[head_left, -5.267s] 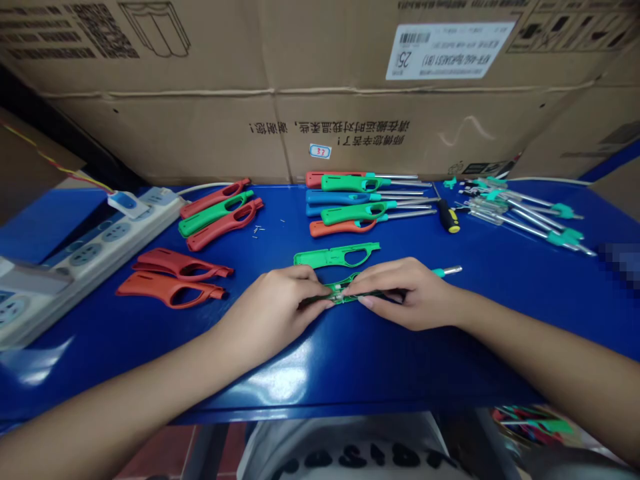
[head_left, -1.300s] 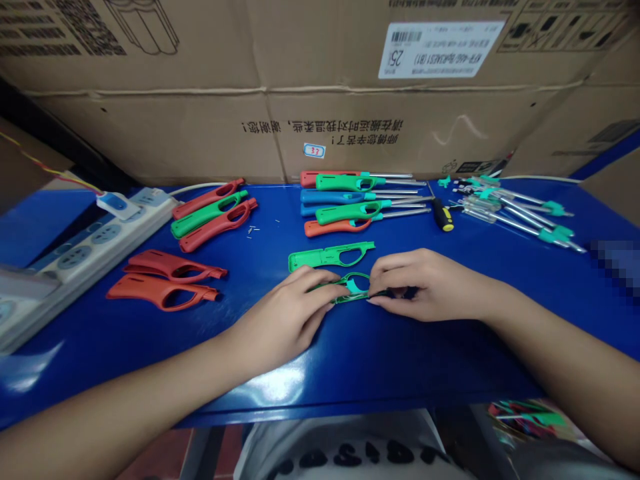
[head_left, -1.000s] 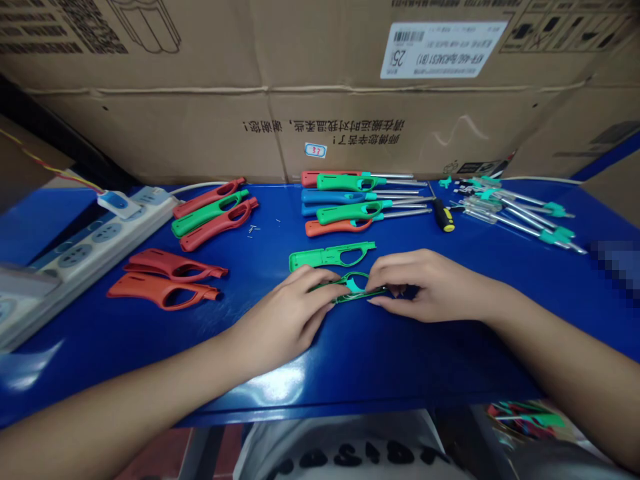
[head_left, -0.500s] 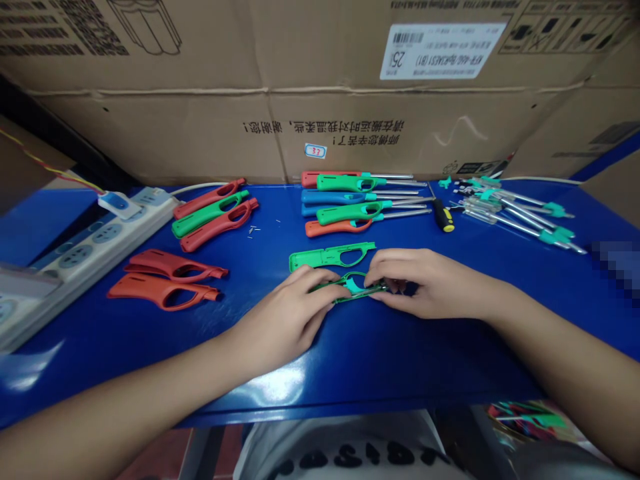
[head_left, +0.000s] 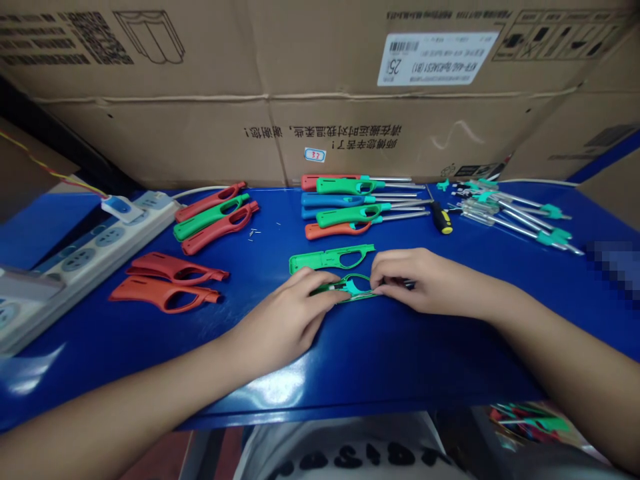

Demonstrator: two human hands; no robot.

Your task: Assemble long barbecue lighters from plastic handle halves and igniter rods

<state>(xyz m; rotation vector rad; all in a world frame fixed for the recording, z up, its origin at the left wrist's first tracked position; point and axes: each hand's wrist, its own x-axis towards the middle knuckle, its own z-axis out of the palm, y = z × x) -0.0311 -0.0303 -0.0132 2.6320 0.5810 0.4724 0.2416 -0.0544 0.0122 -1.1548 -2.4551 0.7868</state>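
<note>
My left hand [head_left: 293,317] is closed on the handle of a green lighter shell half [head_left: 356,277], holding it low over the blue table. A teal trigger [head_left: 353,287] sits inside the shell, by its finger loop. At the shell's front end my right hand [head_left: 430,279] pinches with thumb and forefinger, around what looks like the metal tube; its fingers hide most of that part. Just behind lies the matching green shell half [head_left: 323,259], its inner side up.
Long-nosed lighters [head_left: 345,217] and a screwdriver [head_left: 442,219] lie at the back. Metal tubes with teal parts [head_left: 520,217] are heaped right. Red shells [head_left: 170,267], small pins [head_left: 254,233] and a power strip [head_left: 83,257] are left. A cardboard box [head_left: 200,140] stands behind.
My right hand's fingers have drawn closer together at the shell's front end, and more of the teal trigger shows. My left hand keeps its place. The view has tilted slightly.
</note>
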